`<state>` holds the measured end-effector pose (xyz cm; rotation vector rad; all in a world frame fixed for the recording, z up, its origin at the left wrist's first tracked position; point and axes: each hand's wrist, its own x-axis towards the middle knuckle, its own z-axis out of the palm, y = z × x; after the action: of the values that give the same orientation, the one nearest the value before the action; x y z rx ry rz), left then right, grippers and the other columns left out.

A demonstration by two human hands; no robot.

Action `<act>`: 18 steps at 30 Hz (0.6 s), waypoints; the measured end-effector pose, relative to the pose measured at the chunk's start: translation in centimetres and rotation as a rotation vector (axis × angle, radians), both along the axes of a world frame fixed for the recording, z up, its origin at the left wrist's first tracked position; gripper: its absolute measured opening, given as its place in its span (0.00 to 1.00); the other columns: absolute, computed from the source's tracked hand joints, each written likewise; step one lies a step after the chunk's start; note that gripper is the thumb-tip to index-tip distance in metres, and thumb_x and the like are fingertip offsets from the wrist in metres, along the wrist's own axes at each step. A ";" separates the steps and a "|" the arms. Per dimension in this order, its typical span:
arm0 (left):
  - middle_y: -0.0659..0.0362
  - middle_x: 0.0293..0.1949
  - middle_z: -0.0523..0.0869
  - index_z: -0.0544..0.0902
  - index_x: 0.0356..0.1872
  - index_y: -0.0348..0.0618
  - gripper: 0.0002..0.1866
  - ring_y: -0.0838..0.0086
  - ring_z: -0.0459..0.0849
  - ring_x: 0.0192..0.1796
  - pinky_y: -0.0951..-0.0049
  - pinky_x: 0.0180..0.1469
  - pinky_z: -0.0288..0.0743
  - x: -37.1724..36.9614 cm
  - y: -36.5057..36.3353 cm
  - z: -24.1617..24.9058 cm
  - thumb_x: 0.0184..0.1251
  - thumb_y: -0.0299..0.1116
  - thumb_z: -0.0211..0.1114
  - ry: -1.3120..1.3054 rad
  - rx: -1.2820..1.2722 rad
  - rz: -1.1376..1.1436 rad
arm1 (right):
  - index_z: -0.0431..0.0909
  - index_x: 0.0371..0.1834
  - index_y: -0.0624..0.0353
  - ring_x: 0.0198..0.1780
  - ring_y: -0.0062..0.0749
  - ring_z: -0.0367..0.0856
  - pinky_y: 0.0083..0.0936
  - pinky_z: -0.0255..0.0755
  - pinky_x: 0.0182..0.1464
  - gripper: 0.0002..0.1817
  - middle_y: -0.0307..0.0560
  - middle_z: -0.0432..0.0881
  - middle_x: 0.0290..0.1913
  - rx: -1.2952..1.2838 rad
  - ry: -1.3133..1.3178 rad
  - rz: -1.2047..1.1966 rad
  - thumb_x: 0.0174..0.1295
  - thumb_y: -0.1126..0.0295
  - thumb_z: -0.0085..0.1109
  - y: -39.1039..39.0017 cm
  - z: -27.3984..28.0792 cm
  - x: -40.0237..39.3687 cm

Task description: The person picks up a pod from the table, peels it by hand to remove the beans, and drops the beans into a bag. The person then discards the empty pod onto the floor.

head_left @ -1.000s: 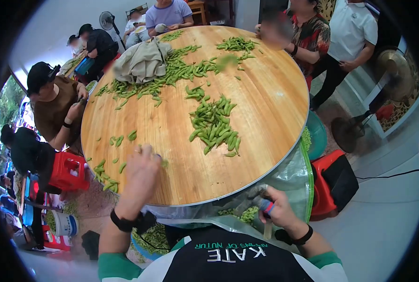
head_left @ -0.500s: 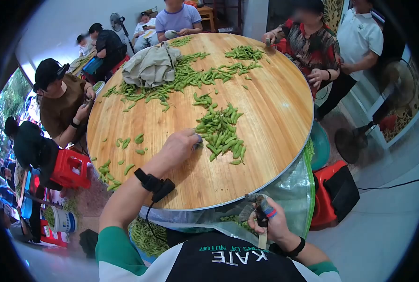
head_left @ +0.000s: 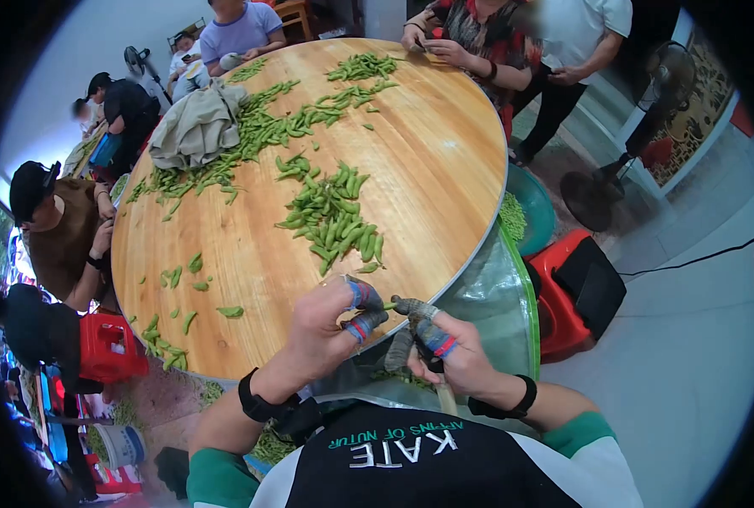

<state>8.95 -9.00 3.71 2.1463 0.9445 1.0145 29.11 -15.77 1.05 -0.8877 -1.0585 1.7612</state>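
Above the near edge of the round wooden table (head_left: 428, 169), my left hand (head_left: 334, 320) pinches a green pod (head_left: 389, 306) between its taped thumb and finger. My right hand (head_left: 440, 341) meets the pod's other end, its fingers wrapped in grey coverings with red and blue bands. Those fingers are curled round a tool with a pale handle (head_left: 447, 398), mostly hidden by the hand. Beyond my hands lies a pile of green pods (head_left: 330, 218). Several loose pods (head_left: 229, 311) are scattered on the left of the table.
A grey cloth (head_left: 197, 127) lies among more pods at the far left. People sit or stand around the table's far side. A teal basin (head_left: 533, 212), a red stool (head_left: 555, 292) and a fan (head_left: 593, 190) are on the right. Green plastic sheeting (head_left: 504, 292) hangs by the near edge.
My left hand has come back from the pod pile to my right hand, now with a pod in it. My right hand has risen towards it. The view has shifted to the right.
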 end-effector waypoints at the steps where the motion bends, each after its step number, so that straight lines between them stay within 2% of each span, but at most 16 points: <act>1: 0.56 0.32 0.83 0.82 0.31 0.40 0.10 0.70 0.81 0.32 0.75 0.33 0.71 0.4 -0.1 -0.2 0.47 0.21 0.72 -0.027 0.017 -0.021 | 0.61 0.70 0.58 0.17 0.17 0.65 0.13 0.60 0.20 0.22 0.46 0.76 0.23 0.008 0.015 0.006 0.75 0.65 0.36 -0.1 -0.2 0.0; 3: 0.57 0.33 0.83 0.81 0.31 0.39 0.09 0.71 0.81 0.32 0.75 0.32 0.71 0.9 -0.3 -0.3 0.47 0.20 0.71 -0.053 0.035 -0.042 | 0.61 0.70 0.57 0.19 0.15 0.65 0.13 0.61 0.22 0.22 0.44 0.76 0.24 0.017 0.030 0.012 0.75 0.68 0.35 -0.2 -0.3 0.0; 6: 0.57 0.33 0.82 0.81 0.31 0.38 0.09 0.74 0.80 0.33 0.77 0.31 0.70 1.1 -0.7 -0.1 0.48 0.19 0.70 -0.057 -0.101 -0.037 | 0.60 0.70 0.57 0.19 0.16 0.65 0.13 0.61 0.22 0.22 0.44 0.76 0.24 0.008 0.062 0.008 0.74 0.68 0.35 -0.2 -0.4 0.0; 9: 0.57 0.30 0.80 0.80 0.37 0.35 0.12 0.72 0.79 0.30 0.77 0.30 0.71 1.0 -0.7 -1.2 0.48 0.17 0.67 -0.091 -0.133 -0.086 | 0.60 0.71 0.57 0.19 0.16 0.65 0.13 0.61 0.21 0.22 0.44 0.75 0.23 0.010 0.070 -0.018 0.74 0.69 0.35 -0.2 -0.4 0.0; 12: 0.57 0.31 0.81 0.80 0.38 0.35 0.12 0.77 0.78 0.30 0.78 0.31 0.71 1.0 -1.0 -2.2 0.49 0.18 0.67 -0.174 -0.274 -0.068 | 0.59 0.71 0.57 0.18 0.16 0.64 0.12 0.60 0.21 0.23 0.44 0.75 0.22 0.003 0.090 0.012 0.74 0.68 0.36 -0.2 -0.2 0.2; 14: 0.58 0.29 0.81 0.81 0.36 0.34 0.10 0.81 0.77 0.28 0.80 0.31 0.71 1.4 -1.3 -1.9 0.51 0.19 0.68 -0.295 -0.480 -0.004 | 0.59 0.72 0.57 0.18 0.16 0.64 0.12 0.60 0.20 0.23 0.44 0.75 0.22 0.003 0.101 0.015 0.75 0.67 0.36 -0.1 -0.5 0.1; 15: 0.58 0.29 0.81 0.81 0.36 0.34 0.10 0.81 0.77 0.28 0.80 0.31 0.71 1.3 -1.4 -1.7 0.51 0.19 0.68 -0.298 -0.480 -0.003 | 0.58 0.72 0.56 0.18 0.16 0.64 0.12 0.60 0.20 0.23 0.43 0.74 0.22 0.002 0.110 0.020 0.75 0.66 0.37 -0.1 -0.6 0.1; 17: 0.61 0.32 0.83 0.82 0.36 0.34 0.08 0.82 0.79 0.34 0.80 0.38 0.75 1.2 -1.4 -1.3 0.53 0.18 0.68 -0.265 -0.587 0.018 | 0.58 0.72 0.56 0.18 0.16 0.65 0.12 0.60 0.20 0.24 0.43 0.74 0.21 -0.006 0.118 0.023 0.75 0.66 0.37 -0.1 -0.7 0.1; 18: 0.61 0.32 0.83 0.82 0.36 0.34 0.08 0.82 0.79 0.34 0.80 0.38 0.75 1.2 -1.5 -1.1 0.53 0.18 0.68 -0.268 -0.584 0.021 | 0.58 0.72 0.56 0.18 0.16 0.65 0.12 0.60 0.20 0.24 0.43 0.74 0.21 -0.013 0.130 0.022 0.75 0.65 0.38 -0.1 -0.7 0.1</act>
<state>10.13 -10.46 2.63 1.4839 0.9834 0.8713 29.19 -15.83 0.31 -0.7607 -0.9768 1.8199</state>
